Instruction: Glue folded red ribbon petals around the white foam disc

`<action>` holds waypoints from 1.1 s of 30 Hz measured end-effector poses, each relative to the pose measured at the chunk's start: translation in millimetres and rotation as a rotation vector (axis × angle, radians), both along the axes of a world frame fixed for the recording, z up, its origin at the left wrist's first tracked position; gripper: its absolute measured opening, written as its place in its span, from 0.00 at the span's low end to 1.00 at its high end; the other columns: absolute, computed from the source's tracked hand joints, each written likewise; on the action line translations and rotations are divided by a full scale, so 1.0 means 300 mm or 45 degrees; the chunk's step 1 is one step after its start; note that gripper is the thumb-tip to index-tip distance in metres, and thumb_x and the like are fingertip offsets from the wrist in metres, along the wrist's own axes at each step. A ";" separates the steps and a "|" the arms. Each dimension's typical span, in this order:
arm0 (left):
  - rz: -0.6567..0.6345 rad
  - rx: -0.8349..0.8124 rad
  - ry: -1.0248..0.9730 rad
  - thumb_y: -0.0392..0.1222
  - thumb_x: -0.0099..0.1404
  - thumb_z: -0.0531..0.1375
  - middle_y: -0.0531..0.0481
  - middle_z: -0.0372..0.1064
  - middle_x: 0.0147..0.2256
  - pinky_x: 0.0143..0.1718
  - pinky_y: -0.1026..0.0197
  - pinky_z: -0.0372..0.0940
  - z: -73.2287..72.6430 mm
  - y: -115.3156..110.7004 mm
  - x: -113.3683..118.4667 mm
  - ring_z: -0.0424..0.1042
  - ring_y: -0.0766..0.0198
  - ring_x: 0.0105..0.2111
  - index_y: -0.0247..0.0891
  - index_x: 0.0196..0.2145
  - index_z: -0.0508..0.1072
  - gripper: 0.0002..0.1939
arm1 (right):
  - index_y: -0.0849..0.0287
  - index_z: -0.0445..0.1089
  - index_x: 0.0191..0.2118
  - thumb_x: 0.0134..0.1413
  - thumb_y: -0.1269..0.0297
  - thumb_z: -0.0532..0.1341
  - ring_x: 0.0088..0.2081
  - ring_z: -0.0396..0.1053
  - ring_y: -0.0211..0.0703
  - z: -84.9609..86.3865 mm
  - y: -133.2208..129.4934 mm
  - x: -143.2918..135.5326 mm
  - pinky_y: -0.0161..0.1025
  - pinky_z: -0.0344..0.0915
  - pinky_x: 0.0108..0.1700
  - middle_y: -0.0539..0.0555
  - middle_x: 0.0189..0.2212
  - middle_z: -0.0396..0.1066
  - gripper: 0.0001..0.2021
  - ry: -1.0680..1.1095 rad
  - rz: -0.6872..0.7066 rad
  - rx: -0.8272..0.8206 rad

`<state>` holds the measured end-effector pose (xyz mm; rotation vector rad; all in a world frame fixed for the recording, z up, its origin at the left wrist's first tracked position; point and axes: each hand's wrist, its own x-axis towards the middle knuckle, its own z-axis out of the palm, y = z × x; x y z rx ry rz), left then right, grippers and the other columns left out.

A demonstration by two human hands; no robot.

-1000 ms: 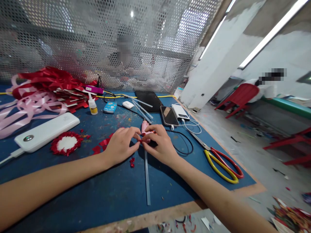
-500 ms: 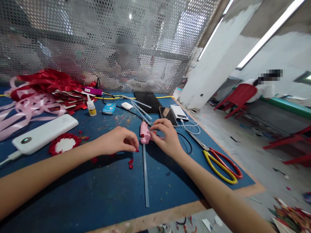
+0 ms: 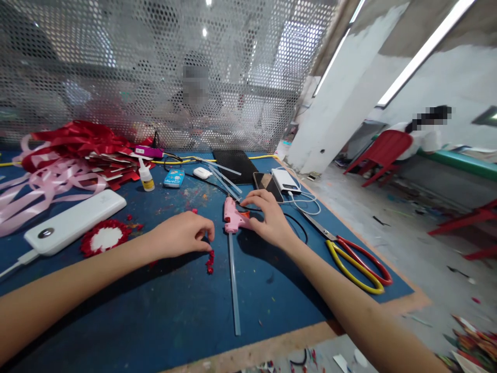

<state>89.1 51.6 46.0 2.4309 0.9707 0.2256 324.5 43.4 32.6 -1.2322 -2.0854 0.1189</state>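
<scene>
My left hand [image 3: 186, 235] is closed, with thumb and fingers pinched at the upper end of a small crumpled red strip [image 3: 210, 263] on the blue tabletop. Just right of it lies a pink glue gun [image 3: 232, 215], from whose back a long clear glue stick [image 3: 233, 285] sticks out toward me. My right hand [image 3: 269, 217] is beside the gun's handle, its fingers stretched and apart, the thumb by the handle's end. The orange trigger shows between thumb and fingers. Left of my left hand lies a white disc [image 3: 105, 239] edged with gathered red ribbon.
Yellow-and-red-handled scissors [image 3: 355, 264] lie right of my right forearm. A phone [image 3: 267, 185] and a white power bank [image 3: 286, 180] sit behind. At left are a long white device [image 3: 77, 220], a glue bottle [image 3: 146, 176] and piled ribbons [image 3: 73, 150]. Perforated metal sheeting [image 3: 155, 77] stands behind.
My left hand has moved slightly left and down to the red strip. My right thumb has drawn back from the glue gun's body, and more of its handle and trigger shows.
</scene>
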 end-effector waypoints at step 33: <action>-0.044 0.304 -0.602 0.36 0.68 0.49 0.51 0.74 0.38 0.39 0.65 0.64 0.090 -0.129 0.029 0.71 0.66 0.38 0.43 0.42 0.71 0.12 | 0.60 0.66 0.33 0.38 0.72 0.58 0.36 0.67 0.45 -0.008 -0.009 -0.020 0.41 0.65 0.38 0.56 0.37 0.68 0.11 -0.230 0.050 -0.140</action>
